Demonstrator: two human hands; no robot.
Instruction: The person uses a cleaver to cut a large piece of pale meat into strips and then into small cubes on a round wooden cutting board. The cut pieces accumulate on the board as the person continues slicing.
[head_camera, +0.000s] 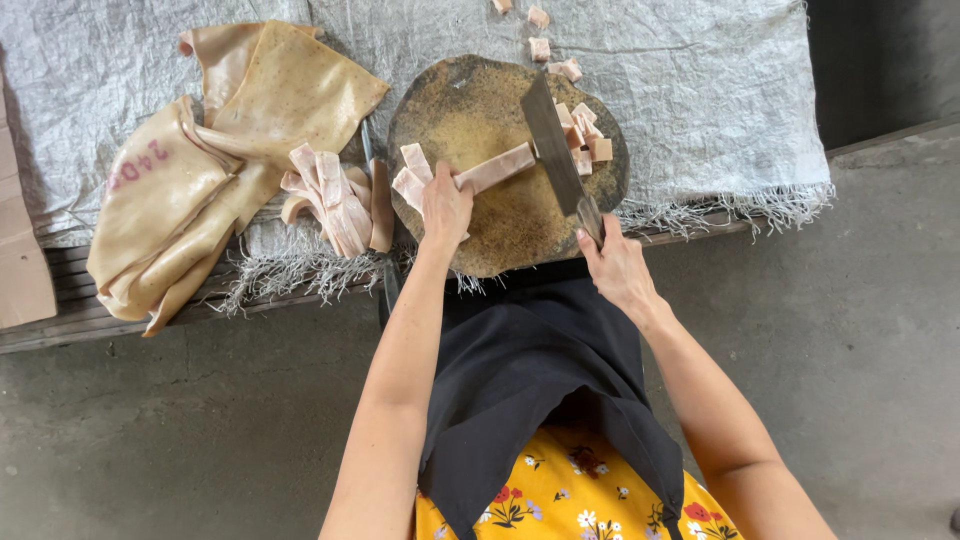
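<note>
Two bare hands work over a round wooden chopping block (480, 215). The right hand (618, 265) is closed around the handle of a cleaver (555, 150), fingers wrapped tight, with the handle almost fully hidden inside the fist. The blade runs up and away from that grip, angled slightly leftward, and its edge meets a long pale pink strip (490, 170) that lies across the block.

The left hand (445, 205) presses down on the near end of the same strip, fingers held together and flat on it rather than curled round it. The strip runs from under those fingertips rightward to the blade. Further pink strip ends (412, 160) stick out just above and to the left of the pressing hand.

Beyond the blade, on the side away from the left hand, small cut cubes (585, 135) lie in a loose cluster on the block. More loose cubes (540, 47) lie farther off on the grey woven sheet (700, 90) that covers the bench.

Left of the pressing hand, just off the block's rim, a bundle of uncut strips (335, 200) rests on the sheet. Farther left again, well apart from both hands, lies a large folded tan sheet of skin-like material (220, 150) bearing red markings. The person wears a black apron (530, 370) over yellow flowered fabric (570, 495).
</note>
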